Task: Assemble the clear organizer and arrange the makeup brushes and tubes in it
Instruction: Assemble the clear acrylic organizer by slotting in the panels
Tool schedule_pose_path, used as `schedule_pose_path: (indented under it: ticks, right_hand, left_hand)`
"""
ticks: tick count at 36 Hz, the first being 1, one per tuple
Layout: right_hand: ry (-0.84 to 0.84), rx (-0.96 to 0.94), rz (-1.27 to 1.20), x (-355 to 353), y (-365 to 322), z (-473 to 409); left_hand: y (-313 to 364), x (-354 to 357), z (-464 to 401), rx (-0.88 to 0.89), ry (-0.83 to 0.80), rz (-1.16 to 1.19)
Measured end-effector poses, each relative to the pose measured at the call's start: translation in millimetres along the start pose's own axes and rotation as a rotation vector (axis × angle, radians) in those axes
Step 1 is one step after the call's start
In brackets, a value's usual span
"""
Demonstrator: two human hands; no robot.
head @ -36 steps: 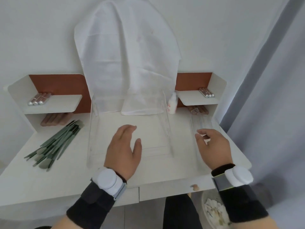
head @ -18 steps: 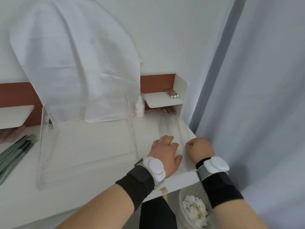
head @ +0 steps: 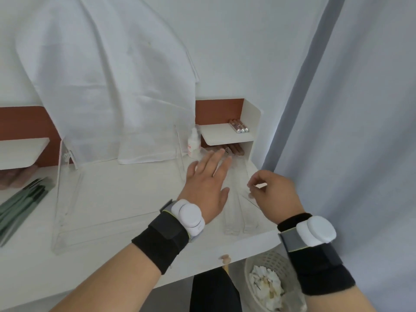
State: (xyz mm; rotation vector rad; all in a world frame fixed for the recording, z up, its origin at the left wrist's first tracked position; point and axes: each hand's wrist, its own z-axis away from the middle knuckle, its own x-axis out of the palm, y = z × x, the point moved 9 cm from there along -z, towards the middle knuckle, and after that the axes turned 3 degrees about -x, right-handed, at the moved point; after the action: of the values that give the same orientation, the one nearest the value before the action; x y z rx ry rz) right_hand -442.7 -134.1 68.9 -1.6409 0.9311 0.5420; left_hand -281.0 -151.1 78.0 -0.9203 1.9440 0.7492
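On the white worktop [head: 126, 199] my view has swung right to the narrow clear organizer pieces [head: 238, 212], where my left hand [head: 207, 183] presses flat, fingers spread, and my right hand [head: 272, 194] now pinches one panel's edge, starting assembly.

On the desk [head: 135, 194], the large organizer frame [head: 67, 199] stands mid-desk with brushes [head: 20, 206] toward the left edge, narrow trays [head: 238, 212] near the right edge, and tubes [head: 239, 127] on the back-right corner shelf [head: 225, 136], seemingly more beneath it.
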Motion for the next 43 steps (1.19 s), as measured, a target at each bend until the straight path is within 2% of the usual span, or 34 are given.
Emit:
schedule_pose_path:
  ticks: [3, 8, 13, 16, 19, 22, 26, 28, 30, 34, 43]
  right_hand:
    - [-0.077, -0.084, -0.054, 8.0, -29.3, -7.3]
    - [-0.244, -0.226, -0.156, 44.0, -86.0, -13.9]
    - [-0.410, -0.416, -0.037, 96.1, -151.8, -13.0]
    - [-0.441, -0.537, 0.057, 128.4, -191.2, -11.5]
    - [-0.472, -0.594, 0.093, 152.3, -216.1, -11.6]
    - [-0.496, -0.600, 0.107, 166.1, -225.3, -12.4]
    - [-0.528, -0.595, 0.114, 182.3, -226.9, -8.8]
    - [-0.556, -0.601, 0.120, 191.0, -227.6, -5.5]
    - [-0.578, -0.606, 0.118, 194.8, -227.1, -3.7]
    - [-0.621, -0.611, 0.104, 206.2, -227.5, -0.5]
    - [-0.655, -0.579, 0.102, 216.7, -215.8, -2.5]
  left_hand:
    - [-27.9, -20.0, 8.7, -0.003, 0.038, -0.153]
    - [-95.1, -48.9, 34.8, -0.034, -0.007, -0.322]
    - [-146.7, -80.1, 67.2, -0.107, 0.013, -0.377]
    - [-172.1, -97.7, 91.1, -0.166, 0.048, -0.370]
    - [-193.8, -114.2, 119.6, -0.260, 0.133, -0.322]
    - [-224.5, -124.4, 161.1, -0.464, 0.201, -0.195]
    - [-269.8, -91.7, 228.7, -0.828, 0.201, 0.383]
    - [-274.6, -72.4, 247.0, -0.913, 0.210, 0.636]
    - [-270.5, -64.1, 247.1, -0.931, 0.189, 0.752]
    - [-267.5, -59.5, 245.1, -0.942, 0.145, 0.816]
    - [-264.6, -66.7, 242.2, -0.878, 0.142, 0.620]
